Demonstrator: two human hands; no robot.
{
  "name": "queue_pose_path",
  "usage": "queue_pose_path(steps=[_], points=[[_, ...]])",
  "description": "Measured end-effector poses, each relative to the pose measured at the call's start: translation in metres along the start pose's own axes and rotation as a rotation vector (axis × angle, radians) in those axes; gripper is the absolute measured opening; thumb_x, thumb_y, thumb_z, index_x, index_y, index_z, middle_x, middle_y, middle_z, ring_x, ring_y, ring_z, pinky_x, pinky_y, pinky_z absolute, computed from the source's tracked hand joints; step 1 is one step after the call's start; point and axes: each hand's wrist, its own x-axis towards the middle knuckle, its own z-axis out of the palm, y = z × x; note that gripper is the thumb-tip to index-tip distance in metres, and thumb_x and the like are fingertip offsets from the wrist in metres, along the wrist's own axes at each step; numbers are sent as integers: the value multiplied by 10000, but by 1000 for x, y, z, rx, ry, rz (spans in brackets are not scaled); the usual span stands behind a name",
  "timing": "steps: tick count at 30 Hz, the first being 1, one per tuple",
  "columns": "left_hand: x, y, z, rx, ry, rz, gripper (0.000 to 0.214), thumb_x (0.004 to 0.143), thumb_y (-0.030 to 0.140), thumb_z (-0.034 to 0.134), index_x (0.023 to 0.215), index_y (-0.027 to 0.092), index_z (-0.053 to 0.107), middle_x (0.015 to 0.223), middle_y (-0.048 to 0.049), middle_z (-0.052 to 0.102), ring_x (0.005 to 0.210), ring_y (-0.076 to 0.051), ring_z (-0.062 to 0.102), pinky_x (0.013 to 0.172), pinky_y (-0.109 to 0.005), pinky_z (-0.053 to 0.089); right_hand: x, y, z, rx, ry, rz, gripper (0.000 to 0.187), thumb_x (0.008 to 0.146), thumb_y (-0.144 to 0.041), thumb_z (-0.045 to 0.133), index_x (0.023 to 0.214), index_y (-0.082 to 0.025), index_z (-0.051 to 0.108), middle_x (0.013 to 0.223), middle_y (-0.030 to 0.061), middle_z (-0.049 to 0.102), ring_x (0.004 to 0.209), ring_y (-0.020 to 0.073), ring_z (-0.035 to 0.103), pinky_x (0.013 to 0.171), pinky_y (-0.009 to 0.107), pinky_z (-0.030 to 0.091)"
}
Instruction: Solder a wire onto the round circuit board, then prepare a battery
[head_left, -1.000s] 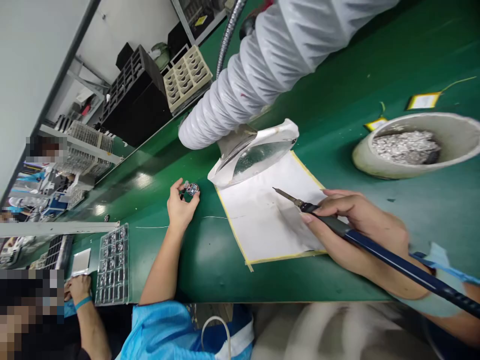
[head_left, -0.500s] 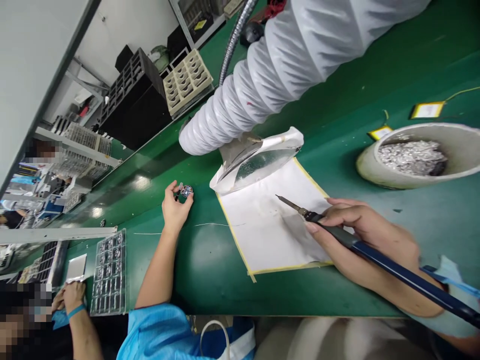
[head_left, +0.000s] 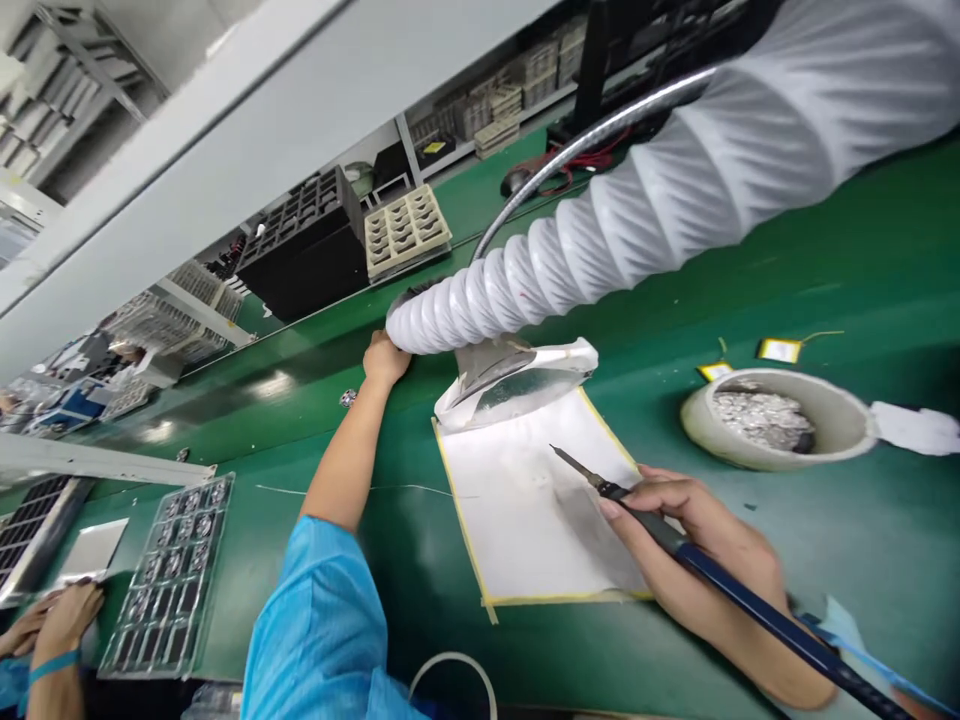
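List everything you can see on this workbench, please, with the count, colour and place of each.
soldering iron: 1, dark blue handle, tip over the paper
small round part: 1, silver, on the mat near the left hand
paper sheet: 1, white, yellow-taped edges, on green mat
flexible duct: 1, white, above the sheet
foil hood: 1, silver, at the duct's end
bowl of silver scraps: 1, off-white, right of the sheet
labels: 2, yellow-edged, beyond the bowl
parts tray: 1, clear, left of the sheet
co-worker's hands: 2, lower left corner
left hand: 1, at the duct's end
right hand: 1, around the iron
sleeve: 1, blue, left arm
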Motion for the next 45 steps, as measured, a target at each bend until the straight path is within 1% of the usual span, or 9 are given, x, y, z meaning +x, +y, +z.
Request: queue_pose_path(steps=[10,14,17,20,26,29,35,40,45], points=[[-2,-17,-38,-332,65,-268,455,1070,472,748,1419,186,688,1435,-124,709,1257,-269,727,1066,-500,666,-5,2,4,107,14,-32,157,1061,-365,742,956,-302,643,831,0,742,945,265,808,771,345,620],[-55,-33,-59,-553,76,-309,393,1069,528,734,1182,152,720,1022,-39,734,806,-136,692,731,-301,639,0,-4,-2,164,54,-53,153,1049,-325,756,957,-307,635,811,-9,732,909,273,792,860,385,640],[-117,-41,-72,-683,44,-270,508,906,651,838,872,177,659,661,75,497,473,-51,371,460,-222,426,3,-7,-6,189,77,-38,145,1022,-287,775,960,-311,646,815,-6,745,926,279,798,862,393,656],[-175,-40,-79,-751,-28,-218,577,744,700,920,822,195,651,591,110,412,442,-34,290,420,-217,380,7,-11,-10,233,98,-36,163,992,-250,804,963,-308,654,800,-19,750,866,261,793,902,408,673],[-234,-14,-69,-721,-216,-117,488,764,572,971,1046,208,807,762,17,702,475,-57,473,437,-220,439,7,-20,-34,375,72,60,197,937,-289,857,917,-311,662,759,-43,736,705,217,729,1078,513,668],[-238,8,-60,-661,-314,-28,378,833,522,935,1069,242,841,886,-20,783,523,-82,548,469,-235,476,-6,-16,-48,356,37,216,181,940,-338,841,896,-312,668,776,-16,752,844,256,791,1044,506,681],[-213,68,-44,-263,-461,515,259,986,490,776,1073,252,829,964,-42,829,760,-167,704,739,-306,597,-32,-1,-54,356,177,547,264,933,-442,856,888,-286,648,852,11,797,791,223,785,695,332,635],[-180,118,-32,-61,-665,817,225,1084,393,637,1056,257,815,1019,-59,801,939,-214,752,870,-339,596,-32,-1,-51,427,154,518,278,954,-459,860,920,-285,646,773,-13,741,632,188,684,580,302,548],[-167,130,-23,18,-757,901,232,1087,356,622,1049,251,826,1092,-70,797,994,-217,760,929,-351,607,-33,-1,-53,446,120,526,287,970,-485,848,925,-282,649,786,-12,742,666,183,696,593,292,549]])
